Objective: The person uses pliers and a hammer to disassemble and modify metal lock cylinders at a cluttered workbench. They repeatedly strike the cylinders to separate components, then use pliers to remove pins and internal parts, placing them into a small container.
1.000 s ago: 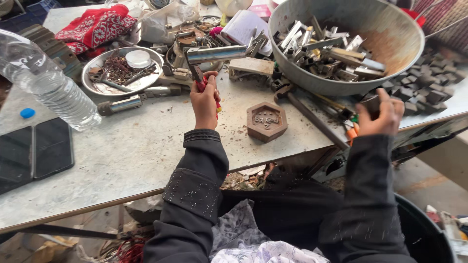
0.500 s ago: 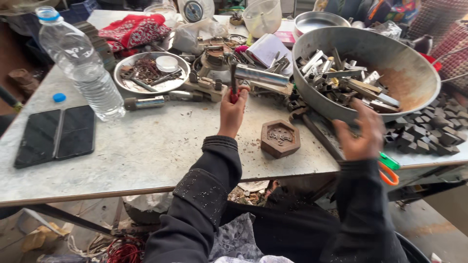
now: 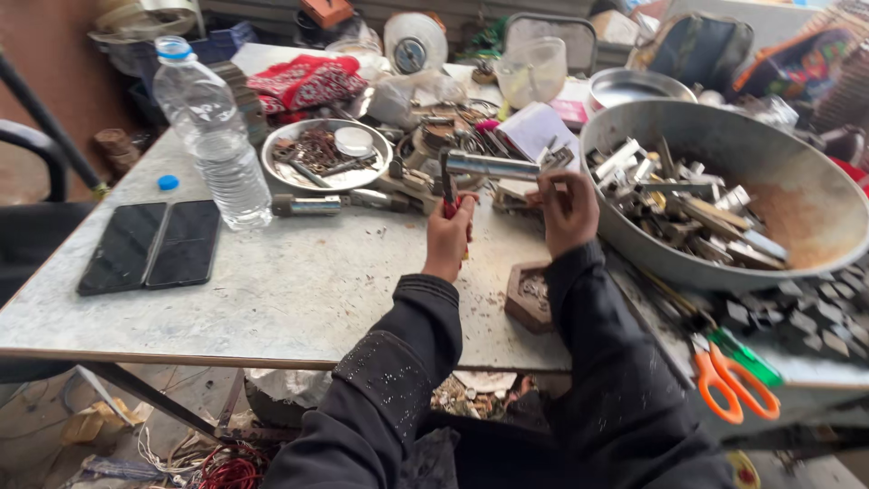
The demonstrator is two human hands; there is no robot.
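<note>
— Near the middle of the frame, what do you have?

— I see the left hand closed around a red-handled tool, its grip tight on the handle, the tool standing upright over the table. Just above it lies a shiny metal tube, running sideways. The tool's top end meets the tube's left end; I cannot tell whether they touch.

— And the right hand?

— The right hand is right of centre, fingers curled at the tube's right end. I cannot tell if its grip holds the tube or a small part beside it.

— What sits around them?

— Below the right wrist I see a hexagonal block on the table, partly hidden by the sleeve. At the right of the frame stands a large metal bowl holding metal pieces. At the upper left stands a clear water bottle, its blue cap lying beside it, and two dark phones lie side by side at the left. Orange-handled scissors lie at the lower right.
</note>
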